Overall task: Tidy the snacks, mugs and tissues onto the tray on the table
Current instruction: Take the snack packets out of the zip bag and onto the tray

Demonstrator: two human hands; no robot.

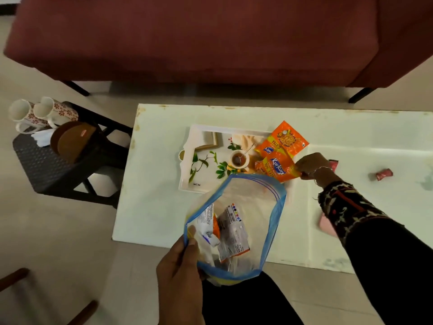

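Snack packets are what you're on right now: your right hand (310,168) is pinched shut on the corner of an orange Kurkure packet (275,169) at the tray's (187,171) right end, where two more orange packets (284,140) already sit, the farthest poking out past the rim. Your left hand (181,266) is clamped on the rim of a blue-edged zip bag (277,208) held open above the near table edge, with a couple more packets (230,232) still down inside it.

Stuff that could bite you from here, imo:

- That right end is getting crowded. Let go there and I'd bet the packet slides off onto the table (152,207), since part of it hangs past the rim.
- The bag hangs from one hand only. Tilt it while you're looking at the tray and the packets inside could spill.
- The mugs (39,113) and tissues (41,138) are on the dark stool (39,165) to the left, well apart from the tray, mugs on their sides. They could roll when grabbed.
- Most of the printed tray is free, so spread things leftward and leave the mugs room.
- Small pink wrappers (384,174) lie further right on the table; can't tell if they count as snacks.
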